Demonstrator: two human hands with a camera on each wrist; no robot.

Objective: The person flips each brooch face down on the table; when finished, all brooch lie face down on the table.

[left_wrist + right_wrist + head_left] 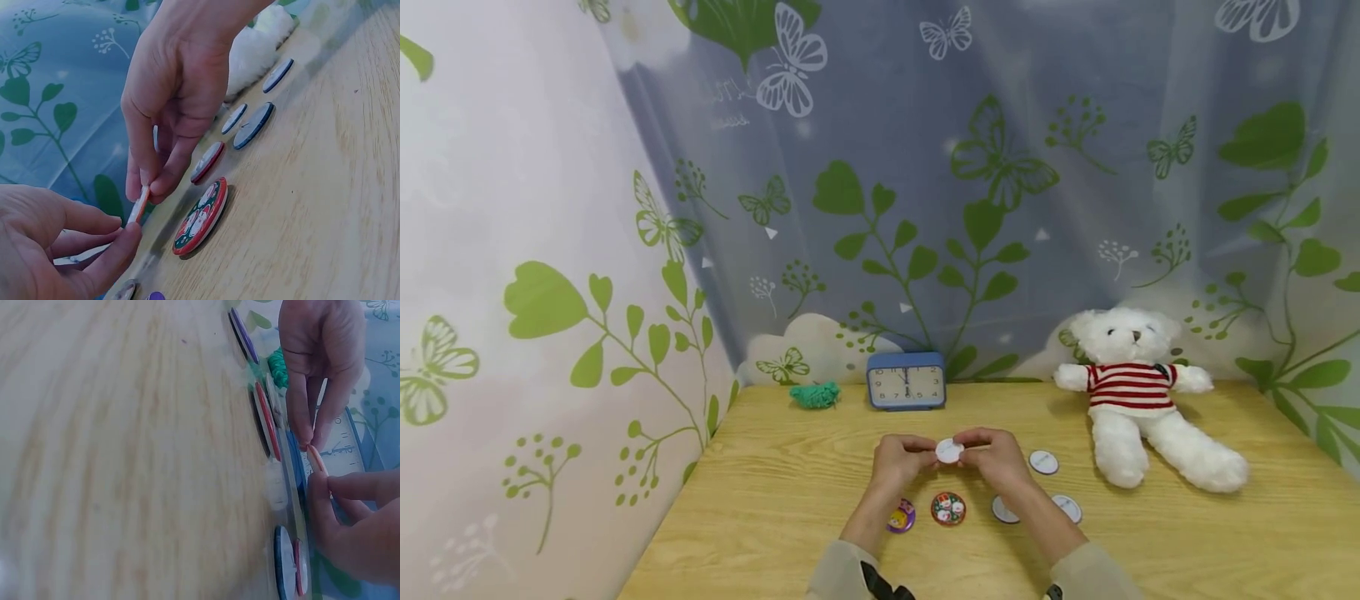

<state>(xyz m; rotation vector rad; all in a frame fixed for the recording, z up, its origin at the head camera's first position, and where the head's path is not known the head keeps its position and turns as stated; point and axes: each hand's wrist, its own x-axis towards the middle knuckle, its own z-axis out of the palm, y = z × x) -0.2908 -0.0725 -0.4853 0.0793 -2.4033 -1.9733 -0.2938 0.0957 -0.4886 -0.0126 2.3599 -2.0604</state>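
Both hands hold one round button badge above the table, its white back towards the head camera. The left hand pinches its left edge between thumb and fingers. At the opposite edge, the right hand pinches it likewise. From the side, an orange rim shows on the badge. Below the hands lies a red-rimmed badge, picture up. A purple badge is partly hidden by the left forearm. White-backed badges lie around the right forearm; a red-rimmed one shows in the left wrist view.
At the back of the wooden table stands a blue alarm clock, with a green bundle to its left. A white teddy bear in a striped shirt sits at the right. Printed curtains hang behind.
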